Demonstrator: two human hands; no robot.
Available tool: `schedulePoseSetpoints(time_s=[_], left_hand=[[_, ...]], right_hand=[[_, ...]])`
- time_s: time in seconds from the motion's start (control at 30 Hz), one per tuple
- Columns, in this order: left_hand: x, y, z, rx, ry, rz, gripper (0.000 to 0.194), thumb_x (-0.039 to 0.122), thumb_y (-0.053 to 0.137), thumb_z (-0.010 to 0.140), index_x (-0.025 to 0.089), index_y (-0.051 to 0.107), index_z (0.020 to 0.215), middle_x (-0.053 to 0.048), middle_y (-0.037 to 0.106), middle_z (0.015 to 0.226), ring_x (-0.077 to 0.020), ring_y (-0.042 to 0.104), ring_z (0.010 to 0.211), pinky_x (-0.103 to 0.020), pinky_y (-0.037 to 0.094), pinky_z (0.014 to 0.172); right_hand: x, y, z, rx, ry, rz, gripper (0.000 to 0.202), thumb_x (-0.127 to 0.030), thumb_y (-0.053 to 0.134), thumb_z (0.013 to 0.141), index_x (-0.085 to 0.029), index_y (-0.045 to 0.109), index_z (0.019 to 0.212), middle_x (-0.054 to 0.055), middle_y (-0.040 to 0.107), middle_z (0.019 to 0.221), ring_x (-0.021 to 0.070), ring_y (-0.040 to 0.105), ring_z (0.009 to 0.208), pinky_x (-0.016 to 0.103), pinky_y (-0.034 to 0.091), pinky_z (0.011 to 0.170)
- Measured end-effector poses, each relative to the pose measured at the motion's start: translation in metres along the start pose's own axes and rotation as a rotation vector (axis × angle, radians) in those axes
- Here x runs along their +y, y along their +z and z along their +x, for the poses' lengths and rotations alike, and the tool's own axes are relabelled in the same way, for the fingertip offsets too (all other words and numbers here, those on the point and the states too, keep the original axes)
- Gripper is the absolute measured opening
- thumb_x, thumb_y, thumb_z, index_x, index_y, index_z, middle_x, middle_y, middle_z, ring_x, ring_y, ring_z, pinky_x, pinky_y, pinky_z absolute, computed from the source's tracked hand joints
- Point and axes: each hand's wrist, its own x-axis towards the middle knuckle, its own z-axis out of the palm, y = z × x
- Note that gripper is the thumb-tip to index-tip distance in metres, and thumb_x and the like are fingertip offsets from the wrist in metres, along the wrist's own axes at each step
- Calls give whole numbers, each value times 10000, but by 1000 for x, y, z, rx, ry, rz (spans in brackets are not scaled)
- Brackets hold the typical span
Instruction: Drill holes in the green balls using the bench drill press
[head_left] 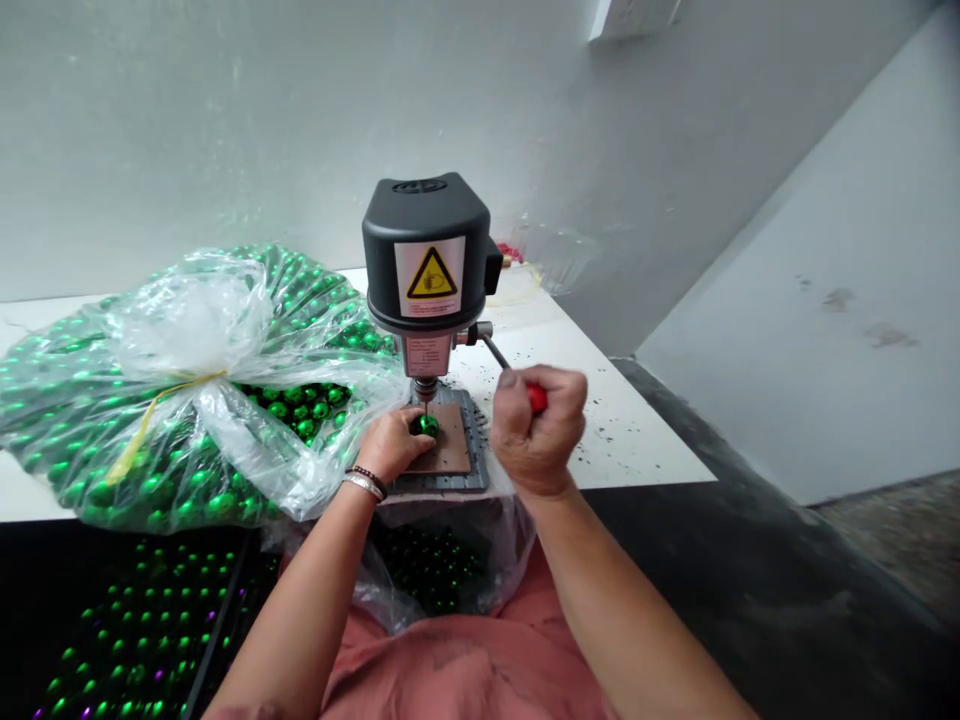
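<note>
My left hand grips a shiny green ball between thumb and fingers, on a brown board. The board lies on the grey base of a small drill press with a black housing and a yellow warning sign. Its thin bit points down right over the ball; whether it has entered the ball I cannot tell. My right hand, fingers wrapped round, holds the red knob of the press lever at the right of the machine.
A large clear bag full of green balls covers the left of the white table. Another open bag with green balls hangs below the table edge at my lap. More balls lie at lower left. Dark shavings dot the tabletop.
</note>
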Motion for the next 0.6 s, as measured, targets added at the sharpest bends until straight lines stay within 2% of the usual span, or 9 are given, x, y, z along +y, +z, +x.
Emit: schedulePoseSetpoints(time_s=[0.2, 0.3, 0.4, 0.47, 0.53, 0.6], left_hand=[[0, -7, -15, 46, -54, -31, 372, 303, 637, 706, 207, 689, 1062, -28, 701, 822, -171, 608, 729, -261, 443, 672], [-5, -18, -32, -77, 4, -63, 394, 339, 670, 683, 211, 692, 1056, -27, 701, 842, -178, 612, 737, -274, 465, 691], [-11, -27, -43, -138, 71, -155, 586, 410, 759, 593, 195, 660, 1130, -77, 687, 1049, -223, 621, 901, -305, 486, 791], [-14, -27, -45, -90, 16, -274, 592, 466, 726, 632, 156, 645, 1130, -112, 667, 1104, -240, 613, 967, -324, 495, 821], [-15, -23, -41, -11, -82, -425, 479, 514, 549, 785, 141, 640, 1072, -116, 672, 1065, -217, 628, 937, -322, 525, 771], [-17, -17, -36, 110, -131, -495, 436, 475, 364, 883, 152, 635, 991, -108, 679, 1004, -182, 642, 870, -307, 548, 705]], right_hand=[[-17, 7, 67, -118, 148, 75, 211, -339, 490, 839, -203, 411, 700, -63, 399, 574, 45, 387, 500, 213, 351, 519], [-18, 8, 76, -160, 203, 107, 234, -360, 491, 833, -198, 399, 692, -71, 376, 581, 36, 370, 518, 210, 354, 547], [-17, 9, 72, -143, 216, 142, 228, -350, 503, 824, -197, 399, 691, -79, 365, 578, 29, 352, 510, 197, 350, 539], [-17, 9, 70, -128, 209, 155, 225, -348, 507, 821, -195, 403, 693, -81, 367, 579, 26, 352, 511, 191, 350, 535], [-16, 9, 69, -136, 200, 159, 234, -368, 504, 825, -195, 407, 700, -83, 368, 578, 25, 352, 505, 188, 348, 526], [-16, 8, 69, -160, 196, 155, 243, -386, 497, 832, -196, 410, 709, -83, 367, 577, 24, 352, 499, 189, 346, 519]])
